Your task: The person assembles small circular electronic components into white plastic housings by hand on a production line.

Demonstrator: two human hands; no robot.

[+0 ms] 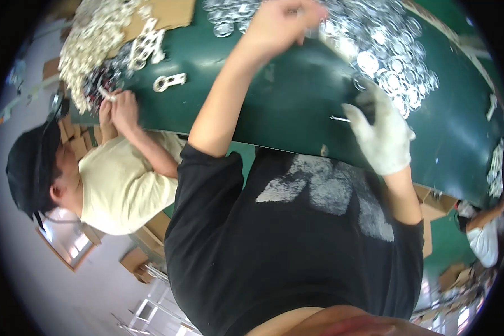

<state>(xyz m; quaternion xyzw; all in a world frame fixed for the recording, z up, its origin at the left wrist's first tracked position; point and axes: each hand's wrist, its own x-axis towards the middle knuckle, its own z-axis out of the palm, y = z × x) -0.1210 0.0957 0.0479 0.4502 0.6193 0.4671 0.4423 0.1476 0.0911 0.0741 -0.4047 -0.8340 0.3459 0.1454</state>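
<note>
My bare left hand reaches to the far side of the green table, beside a heap of shiny, clear round discs. Its fingers are curled and smeared by motion, so whatever they may hold is unclear. My right hand, in a white glove, hovers over the table at the near side of the disc heap. Thumb and fingers stand apart, the fingertips blurred close to the nearest discs. A small thin silver piece shows just left of the gloved thumb.
A white two-ringed plastic part lies left on the table. Farther left are a large pile of cream plastic parts and a cardboard sheet. A co-worker in a black cap handles small parts there. Another person is at far right.
</note>
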